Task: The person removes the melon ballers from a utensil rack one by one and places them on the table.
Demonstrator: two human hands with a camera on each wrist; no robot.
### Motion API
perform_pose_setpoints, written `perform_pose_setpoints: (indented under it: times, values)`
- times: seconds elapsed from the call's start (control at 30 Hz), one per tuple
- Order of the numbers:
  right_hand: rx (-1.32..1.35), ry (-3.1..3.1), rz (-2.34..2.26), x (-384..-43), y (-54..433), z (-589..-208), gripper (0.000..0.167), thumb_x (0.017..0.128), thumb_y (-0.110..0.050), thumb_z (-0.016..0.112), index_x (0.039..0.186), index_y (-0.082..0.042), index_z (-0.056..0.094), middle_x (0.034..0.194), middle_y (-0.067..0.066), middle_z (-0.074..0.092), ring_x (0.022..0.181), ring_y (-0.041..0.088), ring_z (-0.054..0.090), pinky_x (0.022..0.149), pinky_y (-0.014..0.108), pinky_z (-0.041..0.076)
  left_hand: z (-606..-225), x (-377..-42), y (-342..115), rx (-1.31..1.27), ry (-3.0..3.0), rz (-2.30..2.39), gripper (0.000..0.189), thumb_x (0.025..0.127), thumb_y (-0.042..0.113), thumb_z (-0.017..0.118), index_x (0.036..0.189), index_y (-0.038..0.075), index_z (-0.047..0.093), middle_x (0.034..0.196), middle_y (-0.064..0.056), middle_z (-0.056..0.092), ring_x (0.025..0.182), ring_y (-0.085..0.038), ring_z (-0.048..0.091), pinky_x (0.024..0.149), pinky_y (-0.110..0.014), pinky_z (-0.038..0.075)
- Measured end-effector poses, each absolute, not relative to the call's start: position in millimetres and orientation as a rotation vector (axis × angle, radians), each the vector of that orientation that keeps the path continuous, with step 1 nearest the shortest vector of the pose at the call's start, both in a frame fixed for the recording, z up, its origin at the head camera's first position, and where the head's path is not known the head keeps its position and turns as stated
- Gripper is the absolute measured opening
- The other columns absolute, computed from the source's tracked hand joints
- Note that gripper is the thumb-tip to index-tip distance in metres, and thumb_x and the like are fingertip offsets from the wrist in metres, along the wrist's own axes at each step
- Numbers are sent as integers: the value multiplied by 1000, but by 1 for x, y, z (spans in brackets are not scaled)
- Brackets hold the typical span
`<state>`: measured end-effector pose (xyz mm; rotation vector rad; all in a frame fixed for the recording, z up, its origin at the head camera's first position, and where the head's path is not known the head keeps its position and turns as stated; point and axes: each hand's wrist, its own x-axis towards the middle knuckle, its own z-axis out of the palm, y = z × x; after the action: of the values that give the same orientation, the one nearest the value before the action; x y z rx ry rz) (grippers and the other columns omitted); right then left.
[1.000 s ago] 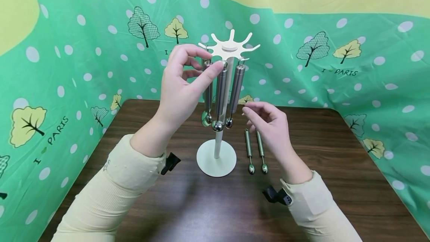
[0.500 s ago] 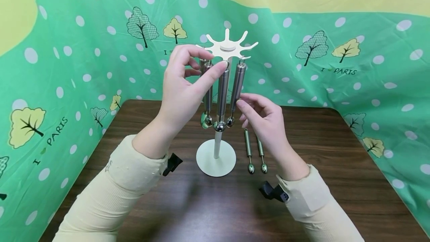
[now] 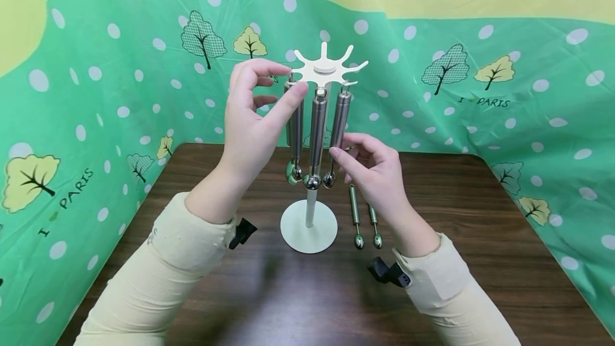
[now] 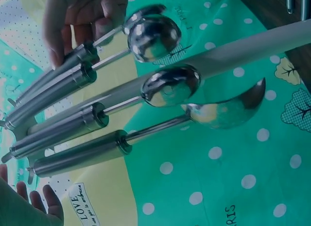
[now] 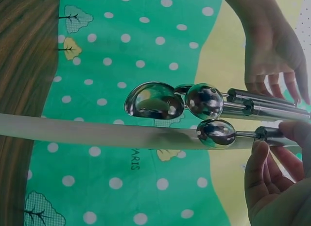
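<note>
A white stand (image 3: 324, 64) with radiating hooks holds several metal scoops, hung by loops on their handles. My right hand (image 3: 372, 167) pinches the lower handle of the rightmost hanging metal scoop (image 3: 340, 113) between thumb and fingers; in the right wrist view its round bowl (image 5: 216, 133) points away from the hand. My left hand (image 3: 252, 116) is at the stand's left side, its thumb and forefinger apart beside the tops of the scoops there. A front metal scoop (image 3: 317, 127) hangs between the hands. In the left wrist view, curved bowls (image 4: 154, 39) hang beside the pole.
The stand's round base (image 3: 309, 234) rests on a dark wooden table (image 3: 471, 260). Two more scoops (image 3: 354, 207) lie side by side on the table, right of the base; my right hand partly covers one. A patterned green and yellow cloth (image 3: 408, 68) surrounds the table.
My right hand has moved left and taken hold of the right hanging scoop's handle. The stand's top has turned slightly. My left thumb has moved left, away from the front scoop's loop.
</note>
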<state>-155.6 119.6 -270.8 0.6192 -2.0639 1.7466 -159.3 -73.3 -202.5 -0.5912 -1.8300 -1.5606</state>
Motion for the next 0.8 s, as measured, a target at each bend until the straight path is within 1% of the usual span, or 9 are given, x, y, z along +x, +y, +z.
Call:
perform_pose_setpoints:
  times: [0.1,0.2,0.3,0.37,0.57,0.7,0.8]
  values:
    - [639,-2048,1727,-155,120,-272,20,87,3,68,106,6,69,70,-5,61,50,17,53,49,24,49,-204,-162,-75,-579,-1824,-1552,31,92,17,67,119,1,61,126,-6,51,110,-15,44,88,-31,47]
    - [653,-2023,1725,-153,121,-272,17,87,5,68,104,7,69,70,-4,61,52,12,53,49,22,49,-204,-163,-76,-568,-1838,-1558,36,95,18,65,127,3,60,134,-5,52,115,-13,43,92,-33,47]
    - [667,-1990,1741,-153,121,-271,17,87,6,67,103,9,68,72,-4,63,53,12,54,48,23,49,-204,-163,-77,-564,-1859,-1580,39,97,19,62,133,5,58,140,-2,52,120,-12,43,97,-35,47]
    - [673,-1974,1750,-152,121,-271,16,87,7,66,103,9,68,72,-4,64,53,14,54,48,23,49,-205,-163,-77,-563,-1871,-1596,41,97,20,60,135,6,57,140,-2,54,121,-12,44,98,-35,47]
    - [689,-1931,1754,-150,123,-269,16,87,8,66,102,11,67,71,-4,64,54,13,54,49,22,49,-206,-163,-76,-571,-1896,-1608,40,99,20,58,137,6,56,139,-3,55,124,-12,46,100,-34,48]
    - [707,-1874,1790,-148,123,-268,15,87,9,66,101,13,65,72,-4,65,54,13,53,49,21,48,-206,-165,-75,-597,-1881,-1611,38,100,19,57,136,5,57,139,-5,56,125,-13,47,101,-36,47]
    - [710,-1842,1804,-146,125,-267,14,86,8,66,100,12,67,72,-4,65,53,12,53,48,20,48,-207,-165,-75,-602,-1875,-1616,38,100,18,57,135,4,57,138,-5,57,125,-14,47,101,-36,47]
